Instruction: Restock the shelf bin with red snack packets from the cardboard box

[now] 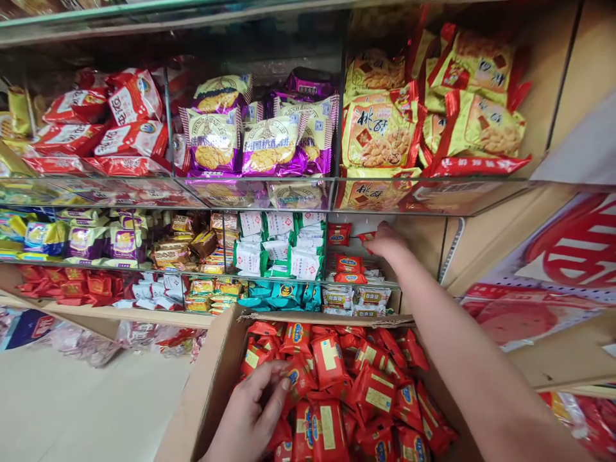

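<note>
An open cardboard box [212,378] at the bottom centre is full of small red snack packets [356,385]. My left hand [253,414] rests inside the box at its left side, fingers curled on the red packets. My right hand [385,242] reaches up into the right compartment of the middle glass shelf [385,281], fingers closed on a small red packet [366,236]. Below it a few matching red packets [349,264] lie in that compartment.
Glass shelves hold many snacks: red bags [110,128], purple biscuit bags [260,141] and yellow-red bags [433,109] on top, green-white packets [279,247] in the middle. A wooden side panel [568,77] stands at right, with red posters [553,282] below it. Pale floor [72,410] lies at the lower left.
</note>
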Demonstrator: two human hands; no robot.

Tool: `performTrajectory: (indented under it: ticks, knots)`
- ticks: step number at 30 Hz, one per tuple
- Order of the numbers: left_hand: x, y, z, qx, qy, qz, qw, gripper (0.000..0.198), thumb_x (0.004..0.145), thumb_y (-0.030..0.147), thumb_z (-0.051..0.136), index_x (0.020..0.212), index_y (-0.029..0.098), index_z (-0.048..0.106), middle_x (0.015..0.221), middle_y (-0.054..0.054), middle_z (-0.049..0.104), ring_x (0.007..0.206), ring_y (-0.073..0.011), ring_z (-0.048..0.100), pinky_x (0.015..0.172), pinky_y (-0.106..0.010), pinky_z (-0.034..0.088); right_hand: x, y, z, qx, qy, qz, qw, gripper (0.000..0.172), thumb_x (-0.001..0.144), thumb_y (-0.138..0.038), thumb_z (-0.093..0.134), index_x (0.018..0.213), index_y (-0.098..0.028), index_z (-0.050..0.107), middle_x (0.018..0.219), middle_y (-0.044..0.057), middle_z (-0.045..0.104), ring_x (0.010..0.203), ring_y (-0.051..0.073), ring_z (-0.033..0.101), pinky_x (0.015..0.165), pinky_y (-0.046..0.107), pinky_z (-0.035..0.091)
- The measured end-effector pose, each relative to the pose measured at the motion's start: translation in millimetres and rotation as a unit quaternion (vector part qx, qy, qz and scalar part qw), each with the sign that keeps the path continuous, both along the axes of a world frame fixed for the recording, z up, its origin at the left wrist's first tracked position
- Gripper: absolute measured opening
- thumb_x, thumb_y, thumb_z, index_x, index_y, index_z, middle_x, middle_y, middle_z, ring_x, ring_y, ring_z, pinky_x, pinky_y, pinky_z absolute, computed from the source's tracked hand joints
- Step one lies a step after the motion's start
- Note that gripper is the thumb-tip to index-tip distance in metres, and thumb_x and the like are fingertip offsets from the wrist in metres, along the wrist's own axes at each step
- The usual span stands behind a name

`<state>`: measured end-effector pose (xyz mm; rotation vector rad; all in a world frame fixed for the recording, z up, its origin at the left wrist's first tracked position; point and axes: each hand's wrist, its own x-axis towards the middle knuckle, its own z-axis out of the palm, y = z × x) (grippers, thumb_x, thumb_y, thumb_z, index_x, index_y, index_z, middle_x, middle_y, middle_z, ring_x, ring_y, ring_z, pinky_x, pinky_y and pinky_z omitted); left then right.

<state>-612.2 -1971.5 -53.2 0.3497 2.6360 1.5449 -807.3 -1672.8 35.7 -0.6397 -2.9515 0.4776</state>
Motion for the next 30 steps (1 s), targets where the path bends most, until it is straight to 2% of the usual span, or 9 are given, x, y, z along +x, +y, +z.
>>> performTrajectory:
  ticks: [2, 5, 7, 10, 12, 14, 18, 24, 30]
  knots:
    - [-6, 0, 5.9, 0.063, -0.030, 0.035, 0.997, 0.025, 0.080, 0.036, 0.055, 0.100, 0.022, 0.061, 0.086, -0.002, 0.066, 0.082, -0.0177, 0.061, 0.075, -0.025, 0.049, 40, -15, 9.8, -0.019, 0.095, 0.047, 0.994, 0.054, 0.070, -0.039, 0.060, 0.115, -0.012, 0.047, 0.101, 0.015, 0.063, 0.091, 0.027, 0.060, 0.068, 0.034, 0.046]
    - [-19, 13, 25.6, 0.215, -0.123, 0.076, 0.966, 0.035, 0.080, 0.043, 0.053, 0.105, 0.020, 0.059, 0.088, -0.004, 0.065, 0.073, -0.0155, 0.060, 0.063, -0.024, 0.048, 113, -48, 7.5, -0.119, 0.192, 0.214, 0.950, 0.047, 0.068, -0.038, 0.063, 0.112, -0.024, 0.052, 0.099, 0.004, 0.064, 0.085, 0.020, 0.061, 0.071, 0.032, 0.048]
    - [-28, 28, 40.0, 0.321, -0.188, 0.030, 0.928, 0.043, 0.082, 0.048, 0.048, 0.111, 0.019, 0.055, 0.099, -0.007, 0.063, 0.069, -0.0145, 0.059, 0.055, -0.023, 0.045, 156, -68, -1.5, -0.155, 0.184, 0.330, 0.913, 0.046, 0.067, -0.028, 0.065, 0.112, -0.025, 0.054, 0.105, 0.003, 0.062, 0.095, 0.019, 0.057, 0.080, 0.032, 0.046]
    - [-34, 50, 51.0, 0.346, -0.209, -0.067, 0.912, 0.042, 0.078, 0.047, 0.055, 0.106, 0.016, 0.059, 0.096, -0.007, 0.065, 0.080, -0.0169, 0.059, 0.066, -0.025, 0.045, 196, -83, -17.3, -0.212, 0.176, 0.407, 0.871, 0.047, 0.068, -0.021, 0.066, 0.113, -0.026, 0.054, 0.113, 0.003, 0.058, 0.108, 0.020, 0.049, 0.092, 0.034, 0.040]
    - [-30, 60, 50.6, 0.331, -0.162, -0.086, 0.925, 0.036, 0.075, 0.041, 0.061, 0.102, 0.016, 0.061, 0.092, -0.005, 0.066, 0.083, -0.0165, 0.058, 0.073, -0.026, 0.044, 208, -83, -28.3, -0.305, 0.203, 0.374, 0.852, 0.045, 0.071, -0.025, 0.065, 0.114, -0.028, 0.053, 0.120, 0.003, 0.054, 0.113, 0.020, 0.046, 0.094, 0.034, 0.039]
    - [-24, 67, 47.3, 0.326, -0.123, -0.080, 0.934, 0.032, 0.076, 0.038, 0.062, 0.100, 0.017, 0.059, 0.088, -0.003, 0.065, 0.081, -0.0151, 0.057, 0.075, -0.026, 0.043, 212, -80, -39.4, -0.428, 0.239, 0.261, 0.831, 0.038, 0.077, -0.033, 0.060, 0.114, -0.029, 0.052, 0.118, 0.003, 0.054, 0.110, 0.020, 0.049, 0.090, 0.034, 0.043]
    - [-17, 77, 41.7, 0.309, -0.075, -0.072, 0.945, 0.029, 0.075, 0.037, 0.062, 0.095, 0.017, 0.057, 0.078, 0.000, 0.061, 0.070, -0.0127, 0.055, 0.068, -0.025, 0.044, 210, -82, -55.3, -0.574, 0.225, 0.079, 0.783, 0.030, 0.086, -0.045, 0.041, 0.102, -0.024, 0.056, 0.094, 0.003, 0.064, 0.082, 0.018, 0.060, 0.070, 0.030, 0.049]
    - [-20, 81, 36.5, 0.219, 0.072, 0.053, 0.972, 0.022, 0.083, 0.037, 0.050, 0.072, 0.018, 0.054, 0.065, 0.003, 0.055, 0.066, -0.0113, 0.050, 0.063, -0.020, 0.041, 206, -98, -58.7, -0.377, 0.330, 0.061, 0.863, 0.027, 0.086, -0.042, 0.042, 0.076, -0.020, 0.054, 0.075, 0.001, 0.062, 0.070, 0.015, 0.056, 0.064, 0.026, 0.043]
    - [-22, 71, 27.2, 0.143, 0.088, 0.095, 0.981, 0.029, 0.084, 0.036, 0.044, 0.062, 0.018, 0.050, 0.057, 0.003, 0.048, 0.056, -0.0108, 0.043, 0.053, -0.020, 0.036, 208, -106, -68.2, -0.253, 0.379, 0.083, 0.886, 0.020, 0.089, -0.032, 0.039, 0.076, -0.020, 0.050, 0.065, -0.001, 0.060, 0.056, 0.011, 0.055, 0.051, 0.020, 0.041]
